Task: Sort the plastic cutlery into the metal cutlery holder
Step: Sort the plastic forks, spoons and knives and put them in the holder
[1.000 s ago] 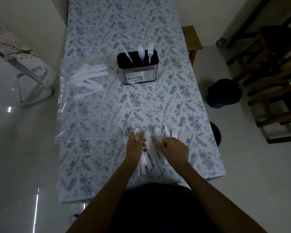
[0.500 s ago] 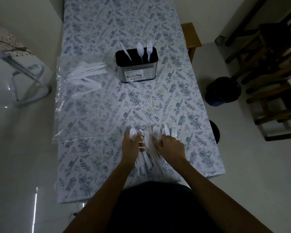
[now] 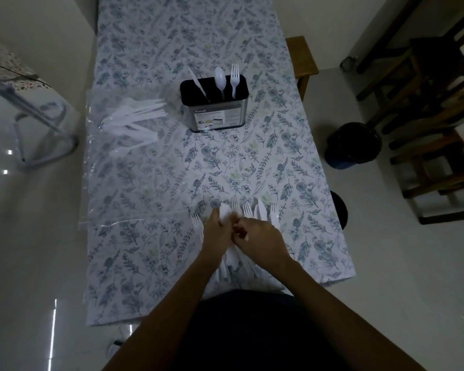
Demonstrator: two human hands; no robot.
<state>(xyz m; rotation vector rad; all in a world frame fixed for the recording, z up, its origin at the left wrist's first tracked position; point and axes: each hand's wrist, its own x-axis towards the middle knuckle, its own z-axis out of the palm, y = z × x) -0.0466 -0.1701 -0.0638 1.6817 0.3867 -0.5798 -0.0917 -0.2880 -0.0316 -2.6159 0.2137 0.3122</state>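
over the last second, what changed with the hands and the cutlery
The left hand keeps its grip on a white spoon. The right hand moved left, and its fingers now meet the left hand at that spoon. The metal cutlery holder with its knife, spoon and fork, and the cutlery pile on plastic at the left, stayed put.

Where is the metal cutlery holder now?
In the head view, the metal cutlery holder stands on the far middle of the table, right of the loose cutlery pile.

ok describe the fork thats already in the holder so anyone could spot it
On the floral tablecloth, find the metal cutlery holder at the far middle. Three white pieces stand in it; the fork is rightmost, tines up, beside the spoon.
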